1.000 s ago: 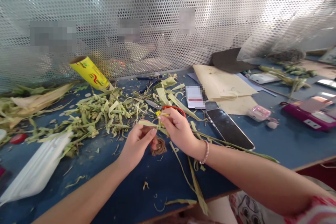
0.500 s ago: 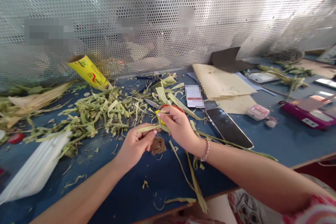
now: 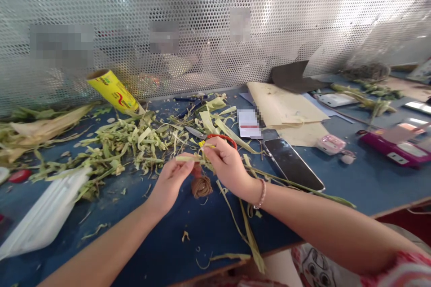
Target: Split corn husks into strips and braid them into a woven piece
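Observation:
My left hand (image 3: 174, 180) pinches one end of a pale green husk strip (image 3: 185, 159) between thumb and fingers. Close on its right, my right hand (image 3: 226, 164) has its fingers closed around the strip's other end; the fingertips are partly hidden. A coil of brown twine (image 3: 201, 186) lies on the blue table just below, between the hands. Behind my right hand are scissors (image 3: 220, 137) with orange-red handles, partly covered, and a small yellow object (image 3: 202, 143). Husk strips (image 3: 215, 121) lie beyond them.
Green husk scraps (image 3: 134, 143) are heaped at left, near a yellow tube (image 3: 114, 92) and a white packet (image 3: 47, 213). Right of my hands lie a black phone (image 3: 292, 163), a lit phone (image 3: 249, 123), beige paper (image 3: 289, 107) and a purple device (image 3: 395, 147). Perforated metal (image 3: 202, 22) stands behind.
My left hand has shifted slightly left and up, its fingers turned, uncovering more of the twine coil. My right hand has moved slightly, showing more of the scissors' handles.

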The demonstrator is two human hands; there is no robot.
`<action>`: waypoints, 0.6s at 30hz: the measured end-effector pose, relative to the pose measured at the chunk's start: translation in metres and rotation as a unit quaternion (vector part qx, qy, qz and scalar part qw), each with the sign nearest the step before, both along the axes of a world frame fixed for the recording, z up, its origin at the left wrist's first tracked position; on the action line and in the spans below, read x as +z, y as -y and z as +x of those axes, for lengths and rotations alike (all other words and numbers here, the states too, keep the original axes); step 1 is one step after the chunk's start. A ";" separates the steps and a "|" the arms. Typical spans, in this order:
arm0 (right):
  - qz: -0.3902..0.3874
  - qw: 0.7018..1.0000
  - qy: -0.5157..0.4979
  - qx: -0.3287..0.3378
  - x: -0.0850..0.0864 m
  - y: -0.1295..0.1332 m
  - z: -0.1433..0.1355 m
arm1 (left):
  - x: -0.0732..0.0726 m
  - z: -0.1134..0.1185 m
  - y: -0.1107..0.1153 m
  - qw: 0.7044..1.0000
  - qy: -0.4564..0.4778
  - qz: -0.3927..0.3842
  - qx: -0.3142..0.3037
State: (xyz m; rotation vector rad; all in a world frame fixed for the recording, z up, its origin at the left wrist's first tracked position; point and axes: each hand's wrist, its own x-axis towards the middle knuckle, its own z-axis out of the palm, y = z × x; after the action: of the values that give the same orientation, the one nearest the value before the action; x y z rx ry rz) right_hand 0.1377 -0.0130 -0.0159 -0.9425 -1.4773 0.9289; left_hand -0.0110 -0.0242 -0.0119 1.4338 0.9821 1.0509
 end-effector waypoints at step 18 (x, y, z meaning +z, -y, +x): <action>0.141 0.982 0.119 0.029 -0.016 0.010 -0.009 | 0.000 0.014 0.014 0.983 -0.055 0.018 0.177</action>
State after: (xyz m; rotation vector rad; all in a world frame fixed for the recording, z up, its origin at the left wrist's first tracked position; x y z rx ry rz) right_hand 0.1283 -0.0226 -0.0324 -0.8250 -1.7939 0.6404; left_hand 0.0033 -0.0380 -0.0121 1.3877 1.3388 1.2594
